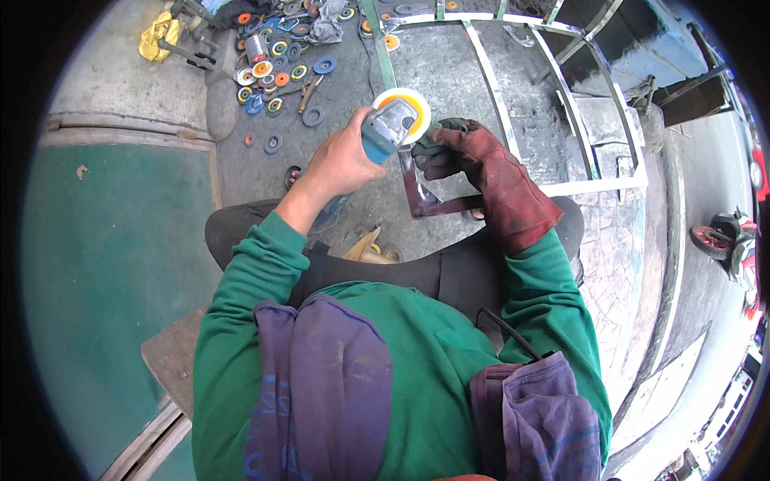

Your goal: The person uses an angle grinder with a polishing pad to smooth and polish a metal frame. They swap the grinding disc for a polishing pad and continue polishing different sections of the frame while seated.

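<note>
My bare left hand [343, 163] is wrapped round the body of an angle grinder [387, 128]. A white disc with a yellow-orange middle [417, 104] is fitted to its head. My right hand [461, 152], in a red and dark work glove, is closed close to the disc's right edge; its fingers are curled and what they hold, if anything, is hidden. Below the glove lies a dark L-shaped metal corner [417, 196] with some shiny patches. Reaching away from my knees is a metal frame [492, 84] of bare and green-painted bars.
Many used grinding discs [281, 60] are scattered on the grey ground at the far left. A yellow bag [159, 36] lies near metal legs beyond the green panel [112, 240]. A blue box-like object [650, 48] stands far right. Off to the right, a motorcycle [726, 244] stands on the street.
</note>
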A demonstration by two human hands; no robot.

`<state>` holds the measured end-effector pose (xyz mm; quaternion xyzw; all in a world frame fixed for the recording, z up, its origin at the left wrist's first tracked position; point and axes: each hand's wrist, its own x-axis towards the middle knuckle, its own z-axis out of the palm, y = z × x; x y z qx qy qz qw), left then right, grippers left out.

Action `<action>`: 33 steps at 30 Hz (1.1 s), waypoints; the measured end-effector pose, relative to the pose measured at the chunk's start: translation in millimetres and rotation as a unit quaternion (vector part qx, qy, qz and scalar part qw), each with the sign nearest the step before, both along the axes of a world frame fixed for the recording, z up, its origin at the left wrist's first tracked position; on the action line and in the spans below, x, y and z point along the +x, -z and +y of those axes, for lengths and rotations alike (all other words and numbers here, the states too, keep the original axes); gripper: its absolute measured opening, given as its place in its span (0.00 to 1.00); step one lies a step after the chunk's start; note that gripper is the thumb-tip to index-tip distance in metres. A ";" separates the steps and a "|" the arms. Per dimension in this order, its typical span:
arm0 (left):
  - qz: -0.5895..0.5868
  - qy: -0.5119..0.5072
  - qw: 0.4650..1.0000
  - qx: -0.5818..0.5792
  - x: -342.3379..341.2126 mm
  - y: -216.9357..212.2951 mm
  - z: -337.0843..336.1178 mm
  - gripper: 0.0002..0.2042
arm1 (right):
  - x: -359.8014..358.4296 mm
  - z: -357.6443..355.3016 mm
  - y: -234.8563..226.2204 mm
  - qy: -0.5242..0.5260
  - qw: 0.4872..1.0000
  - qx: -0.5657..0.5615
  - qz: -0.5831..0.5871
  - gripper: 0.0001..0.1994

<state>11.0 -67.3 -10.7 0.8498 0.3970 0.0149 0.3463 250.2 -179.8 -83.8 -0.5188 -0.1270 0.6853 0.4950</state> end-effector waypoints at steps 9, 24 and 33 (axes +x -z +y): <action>-0.011 -0.008 1.000 0.008 -5.1 4.1 -1.6 0.47 | -0.8 -0.7 -1.8 -0.008 0.999 0.034 -0.029 0.14; 0.049 0.030 0.998 -0.010 -21.0 3.0 11.7 0.48 | 23.3 -4.3 -9.2 0.106 0.991 0.080 -0.023 0.13; 0.154 0.133 0.977 -0.069 -23.1 -30.1 3.5 0.50 | 28.1 -5.4 -11.8 0.156 0.984 0.056 -0.059 0.18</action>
